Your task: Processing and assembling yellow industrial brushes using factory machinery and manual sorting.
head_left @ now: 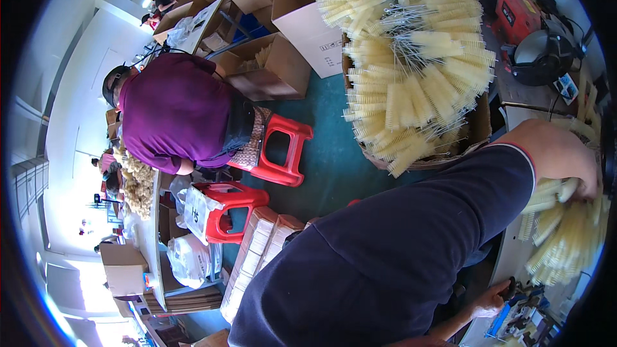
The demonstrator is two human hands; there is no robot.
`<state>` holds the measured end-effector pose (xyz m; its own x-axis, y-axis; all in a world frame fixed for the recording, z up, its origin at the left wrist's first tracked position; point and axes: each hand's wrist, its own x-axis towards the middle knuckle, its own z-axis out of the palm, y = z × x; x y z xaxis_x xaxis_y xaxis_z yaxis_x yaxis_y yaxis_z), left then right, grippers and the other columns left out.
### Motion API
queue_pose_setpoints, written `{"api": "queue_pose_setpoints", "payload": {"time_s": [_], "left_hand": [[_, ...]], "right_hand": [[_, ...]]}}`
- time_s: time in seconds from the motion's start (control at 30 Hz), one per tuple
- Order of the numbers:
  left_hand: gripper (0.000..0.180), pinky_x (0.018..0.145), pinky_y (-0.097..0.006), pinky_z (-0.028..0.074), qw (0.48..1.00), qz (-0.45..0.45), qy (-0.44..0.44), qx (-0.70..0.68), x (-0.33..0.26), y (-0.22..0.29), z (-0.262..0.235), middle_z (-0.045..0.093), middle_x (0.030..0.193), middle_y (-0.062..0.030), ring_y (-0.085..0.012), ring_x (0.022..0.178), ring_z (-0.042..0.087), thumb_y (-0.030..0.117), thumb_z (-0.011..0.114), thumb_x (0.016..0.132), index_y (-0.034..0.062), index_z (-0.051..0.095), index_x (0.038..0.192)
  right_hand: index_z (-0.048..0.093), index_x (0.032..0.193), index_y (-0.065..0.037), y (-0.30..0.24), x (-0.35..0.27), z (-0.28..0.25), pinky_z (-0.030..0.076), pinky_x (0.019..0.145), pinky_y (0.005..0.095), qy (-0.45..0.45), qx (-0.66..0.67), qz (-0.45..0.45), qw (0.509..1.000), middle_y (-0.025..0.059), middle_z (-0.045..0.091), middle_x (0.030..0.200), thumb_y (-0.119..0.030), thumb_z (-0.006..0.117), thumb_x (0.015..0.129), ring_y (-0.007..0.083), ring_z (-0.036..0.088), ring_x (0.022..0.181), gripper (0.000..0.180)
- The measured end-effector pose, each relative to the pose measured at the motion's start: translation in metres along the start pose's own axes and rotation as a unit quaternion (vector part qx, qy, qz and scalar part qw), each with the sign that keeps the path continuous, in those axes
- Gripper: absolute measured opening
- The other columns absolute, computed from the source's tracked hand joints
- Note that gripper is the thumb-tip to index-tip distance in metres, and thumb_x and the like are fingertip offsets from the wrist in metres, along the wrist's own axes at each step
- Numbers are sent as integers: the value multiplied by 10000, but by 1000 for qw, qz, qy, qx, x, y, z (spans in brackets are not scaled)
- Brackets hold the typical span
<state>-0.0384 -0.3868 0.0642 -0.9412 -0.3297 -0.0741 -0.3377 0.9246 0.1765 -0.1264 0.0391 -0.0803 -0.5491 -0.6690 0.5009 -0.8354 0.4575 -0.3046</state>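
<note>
My left arm, in a dark sleeve, stretches across to the bench at the right. My left hand is bent over a pile of pale-yellow bottle brushes, its fingers curled round a brush on top. Part of that grip is lost at the dark rim. Lower down, my right hand is closed on a dark knob beside a small bench device with blue and metal parts. How the fingers wrap the knob shows only in part.
A large carton is heaped with wire-stemmed brushes. Beyond it stands a red-and-black machine. Behind me are red stools, open cartons, stacked bundles and a person in a purple shirt at another table.
</note>
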Motion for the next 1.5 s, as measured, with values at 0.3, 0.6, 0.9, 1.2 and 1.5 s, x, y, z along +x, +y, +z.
{"api": "queue_pose_setpoints", "payload": {"time_s": [0.3,0.6,0.9,1.2,1.5], "left_hand": [[574,1050,-439,428,1000,11,3,17,-6,18,5,593,1376,-142,-319,1271,533,297,702,816,146,592,1359],[585,1049,-434,426,998,45,0,41,-2,24,-6,592,1381,-139,-316,1268,533,304,713,805,140,597,1354],[530,857,-401,514,973,99,-138,-154,34,11,-34,709,1128,-99,-228,981,643,236,804,772,53,667,1250],[537,867,-399,515,978,46,-160,-123,29,9,-68,713,1147,-97,-225,992,648,240,812,766,33,682,1244],[496,892,-450,509,991,86,-37,98,28,26,-87,681,1190,-192,-329,1048,633,256,708,832,1,645,1252]], "right_hand": [[624,472,19,-6,-2,2,454,380,430,44,27,-16,999,172,604,487,-466,771,870,287,570,368,644],[687,567,42,-8,-2,-3,533,500,505,-11,3,19,1000,227,655,592,-542,690,903,378,658,505,674],[695,576,47,-13,-2,-1,514,415,448,45,48,-18,998,209,656,568,-410,731,921,320,641,433,574],[664,536,44,-2,-3,4,502,389,429,40,19,-39,998,191,631,516,-396,742,918,303,605,379,588],[677,597,66,-10,-3,-6,554,517,489,-28,17,26,999,250,673,647,-509,674,930,381,674,534,665]]}}
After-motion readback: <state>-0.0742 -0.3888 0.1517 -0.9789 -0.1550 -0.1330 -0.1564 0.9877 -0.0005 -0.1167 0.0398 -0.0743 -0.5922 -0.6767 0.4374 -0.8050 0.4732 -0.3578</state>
